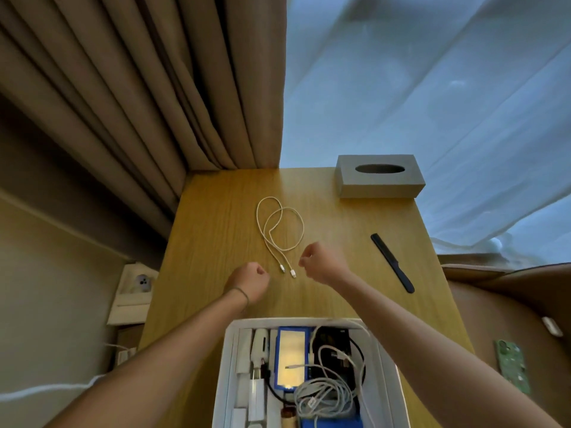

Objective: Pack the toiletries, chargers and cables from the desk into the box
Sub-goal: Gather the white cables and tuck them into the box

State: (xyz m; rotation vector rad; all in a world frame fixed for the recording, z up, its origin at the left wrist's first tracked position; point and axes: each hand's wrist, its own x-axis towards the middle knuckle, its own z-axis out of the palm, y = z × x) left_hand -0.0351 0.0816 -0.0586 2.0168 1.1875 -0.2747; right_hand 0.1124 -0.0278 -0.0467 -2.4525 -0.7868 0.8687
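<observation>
A white cable [279, 227] lies in loose loops on the wooden desk [216, 242], its two plugs pointing toward me. My left hand [251, 281] hovers just left of the plugs, fingers curled in, holding nothing. My right hand [321, 261] is just right of them, also curled and empty. A black comb [391, 262] lies at the desk's right side. At the near edge stands the white box [230, 366], holding white chargers, a blue-framed item, a dark item and several coiled white cables.
A grey tissue box [378, 180] stands at the desk's far right corner. Brown curtains hang behind on the left, sheer white ones on the right. A wall socket [140, 284] is left of the desk. A green phone case [513, 369] lies on a brown surface to the right.
</observation>
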